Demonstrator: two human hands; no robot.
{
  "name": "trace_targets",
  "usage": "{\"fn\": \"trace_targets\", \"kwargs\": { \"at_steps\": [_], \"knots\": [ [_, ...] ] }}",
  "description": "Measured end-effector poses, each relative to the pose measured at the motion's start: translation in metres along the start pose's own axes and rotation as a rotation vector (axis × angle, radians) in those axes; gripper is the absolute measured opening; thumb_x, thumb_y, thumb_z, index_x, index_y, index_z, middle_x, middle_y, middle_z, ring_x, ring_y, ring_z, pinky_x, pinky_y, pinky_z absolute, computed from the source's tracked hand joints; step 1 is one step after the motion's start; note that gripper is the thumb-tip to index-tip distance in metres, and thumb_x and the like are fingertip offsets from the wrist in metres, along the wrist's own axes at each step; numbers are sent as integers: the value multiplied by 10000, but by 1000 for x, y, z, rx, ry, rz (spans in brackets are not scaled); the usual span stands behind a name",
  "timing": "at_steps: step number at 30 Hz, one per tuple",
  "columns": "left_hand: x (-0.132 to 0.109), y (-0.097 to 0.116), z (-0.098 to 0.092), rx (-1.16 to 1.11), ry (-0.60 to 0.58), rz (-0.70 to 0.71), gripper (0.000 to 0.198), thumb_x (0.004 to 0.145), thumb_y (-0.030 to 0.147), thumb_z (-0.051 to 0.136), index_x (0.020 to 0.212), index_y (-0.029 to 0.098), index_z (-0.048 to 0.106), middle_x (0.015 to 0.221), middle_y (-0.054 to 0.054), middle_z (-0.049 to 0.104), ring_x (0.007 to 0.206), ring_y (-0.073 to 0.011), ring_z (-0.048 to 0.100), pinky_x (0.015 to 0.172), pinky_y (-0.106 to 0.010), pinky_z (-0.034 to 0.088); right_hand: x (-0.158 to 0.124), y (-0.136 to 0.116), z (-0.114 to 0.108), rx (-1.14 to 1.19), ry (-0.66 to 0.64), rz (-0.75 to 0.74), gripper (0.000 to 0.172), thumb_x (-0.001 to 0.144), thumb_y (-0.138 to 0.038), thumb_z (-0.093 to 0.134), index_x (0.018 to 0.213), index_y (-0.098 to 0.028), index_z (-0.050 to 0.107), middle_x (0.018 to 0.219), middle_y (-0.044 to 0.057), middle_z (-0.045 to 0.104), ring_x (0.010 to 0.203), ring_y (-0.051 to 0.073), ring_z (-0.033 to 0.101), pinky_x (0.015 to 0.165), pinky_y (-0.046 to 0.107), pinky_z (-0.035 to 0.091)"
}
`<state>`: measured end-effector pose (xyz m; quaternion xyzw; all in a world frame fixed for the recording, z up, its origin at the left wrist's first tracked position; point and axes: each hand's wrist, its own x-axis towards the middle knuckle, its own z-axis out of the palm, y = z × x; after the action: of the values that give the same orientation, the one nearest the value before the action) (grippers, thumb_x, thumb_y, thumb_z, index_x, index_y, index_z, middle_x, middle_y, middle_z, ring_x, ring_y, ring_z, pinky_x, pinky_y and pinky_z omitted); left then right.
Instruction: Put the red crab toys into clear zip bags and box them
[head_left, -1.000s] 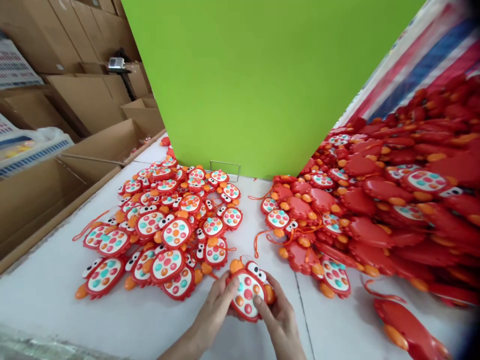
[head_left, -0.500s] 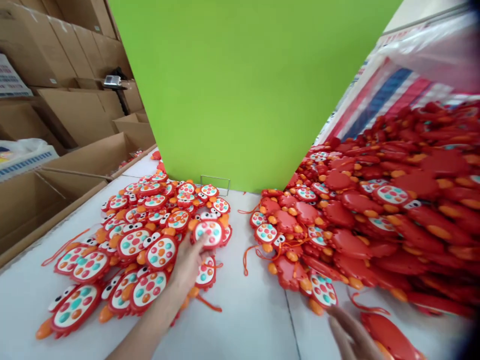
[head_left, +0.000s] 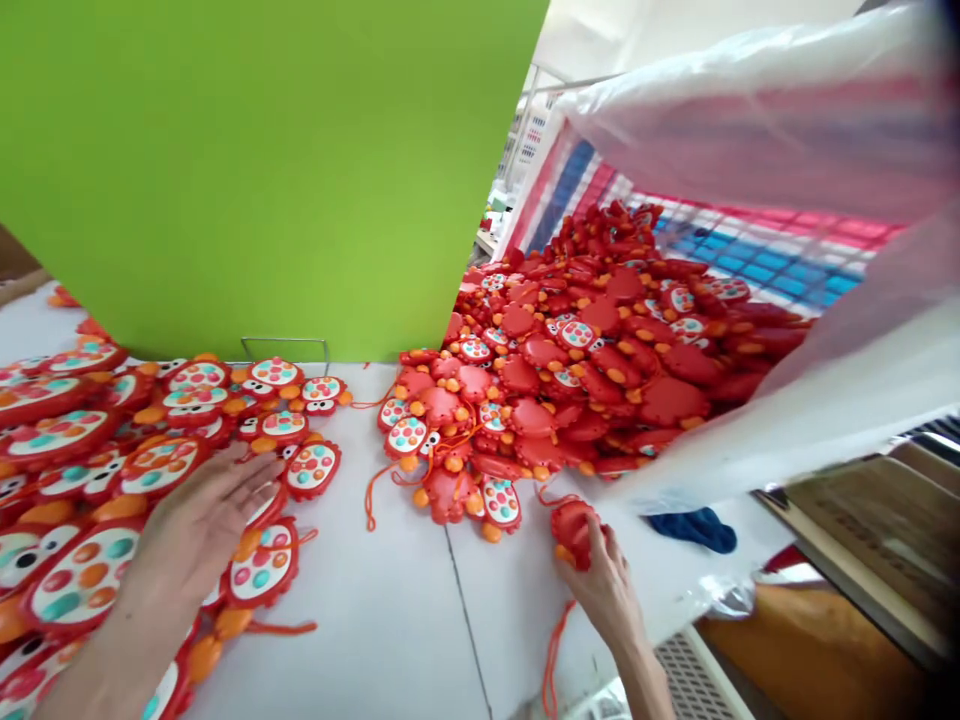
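Red toy [head_left: 571,528], one, back upward: pinched between the right hand's [head_left: 606,578] thumb and fingers. Left hand [head_left: 196,518]: fingers extended, slightly parted, over a heap of dotted toys [head_left: 159,466]. Red pile [head_left: 534,418]: beyond the right hand. Green panel [head_left: 262,170]: beyond the left hand.

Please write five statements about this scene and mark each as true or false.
1. The right hand holds a red crab toy. True.
2. A green panel stands beyond the left hand. True.
3. The left hand grips the green panel. False: its fingers are open over the left pile.
4. The dark blue cloth is left of the right hand. False: the dark blue cloth is right of it.
5. All toys in the right pile show dotted faces. False: many show plain red backs.
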<state>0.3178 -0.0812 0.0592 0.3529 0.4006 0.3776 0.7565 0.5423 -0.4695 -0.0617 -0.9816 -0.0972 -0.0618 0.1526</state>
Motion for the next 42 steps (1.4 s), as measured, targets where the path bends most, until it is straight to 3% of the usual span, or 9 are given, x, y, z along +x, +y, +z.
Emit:
{"fn": "trace_targets", "kwargs": {
  "at_steps": [7, 17, 21, 24, 28, 33, 36, 40, 42],
  "knots": [
    [-34, -38, -1, 196, -245, -129, 334, 624, 244, 763, 922, 156, 640, 775, -52, 727, 743, -206, 667, 632, -272, 532, -2, -12, -8, -27, -23, -66, 609, 802, -458, 427, 1359, -214, 390, 1415, 123, 364, 1167, 354, 459, 850, 485, 464],
    [-71, -81, 1, 361, -419, -345, 387, 633, 412, 767, 895, 150, 654, 742, -64, 701, 704, -192, 640, 616, -274, 479, -7, -7, -13, 28, 9, -93, 497, 831, -474, 399, 1266, -253, 492, 1346, 80, 488, 933, 268, 622, 716, 385, 507],
    [-78, -96, 0, 376, -467, -387, 361, 648, 413, 752, 871, 150, 645, 721, -56, 689, 671, -182, 628, 586, -260, 452, -8, -5, -28, 54, 33, -17, 520, 838, -531, 349, 1162, -184, 561, 856, 96, 682, 695, 275, 630, 578, 372, 472],
    [-85, -100, 1, 414, -508, -389, 346, 695, 419, 713, 910, 157, 644, 790, -72, 695, 757, -197, 634, 639, -273, 465, -16, -22, -48, 239, 4, 24, 529, 808, -611, 397, 1006, -170, 613, 536, 12, 565, 504, 211, 533, 492, 316, 428],
    [-95, -100, 10, 425, -589, -402, 507, 670, 470, 728, 1074, 181, 623, 1087, -132, 656, 1013, -258, 600, 761, -318, 482, -31, -74, -69, 772, -305, 1, 471, 729, -608, 563, 903, -178, 645, 548, -19, 550, 494, 141, 472, 453, 245, 375],
    [-98, -100, 17, 292, -783, -437, 531, 753, 459, 677, 1197, 194, 557, 1032, -114, 660, 860, -218, 639, 653, -287, 486, -41, -144, -64, 834, -748, -268, 374, 779, -503, 589, 955, -183, 666, 684, -4, 626, 569, 140, 507, 522, 248, 413],
    [-94, -102, 8, 209, -714, -421, 390, 800, 401, 644, 1092, 146, 597, 852, -83, 671, 694, -178, 629, 581, -276, 490, -45, -163, -51, 911, -721, -305, 397, 783, -482, 600, 1051, -194, 653, 864, 35, 684, 724, 184, 598, 651, 287, 489],
    [-90, -106, -3, 41, -579, -381, 262, 799, 307, 651, 998, 144, 603, 835, -71, 677, 709, -178, 639, 632, -297, 514, -60, -166, -38, 1022, -452, -62, 450, 744, -507, 642, 1069, -195, 656, 1091, 104, 680, 1010, 283, 604, 826, 379, 500],
    [-90, -106, -4, -8, -561, -385, 238, 804, 270, 648, 1002, 149, 597, 899, -83, 686, 768, -190, 650, 685, -313, 519, -75, -169, -35, 1126, -537, 22, 446, 737, -501, 662, 1055, -189, 656, 1049, 106, 697, 978, 287, 621, 803, 379, 511]
  ]
}}
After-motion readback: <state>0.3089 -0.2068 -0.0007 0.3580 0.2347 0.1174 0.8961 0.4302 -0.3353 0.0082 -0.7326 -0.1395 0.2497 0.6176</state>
